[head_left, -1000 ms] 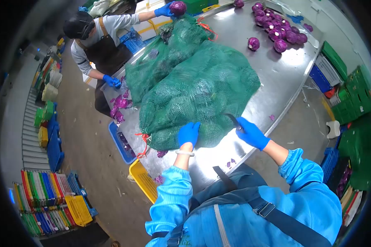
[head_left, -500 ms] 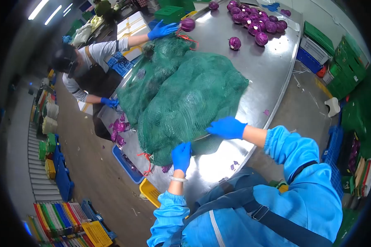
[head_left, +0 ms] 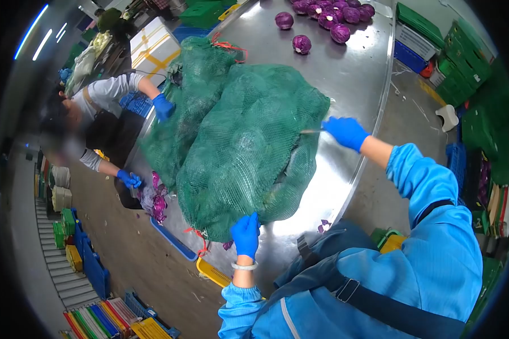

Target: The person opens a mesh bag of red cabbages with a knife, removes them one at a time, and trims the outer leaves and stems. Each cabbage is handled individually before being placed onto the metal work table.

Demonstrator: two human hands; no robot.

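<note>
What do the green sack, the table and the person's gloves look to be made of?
Green sack: open plastic-looking netting, matte; contents show through.
Table: bare metal, likely stainless steel, shiny with reflections.
Left hand and right hand: gloved in thin blue rubber-like film, probably nitrile, fitting tightly.

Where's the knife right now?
Head view, right of centre: the knife is in the right hand, its blade at the upper right edge of the nearer green mesh sack on the steel table.

L hand [head_left: 246, 234] gripping green net sack [head_left: 243, 141], R hand [head_left: 345, 131] w/ knife [head_left: 312, 131]
</note>
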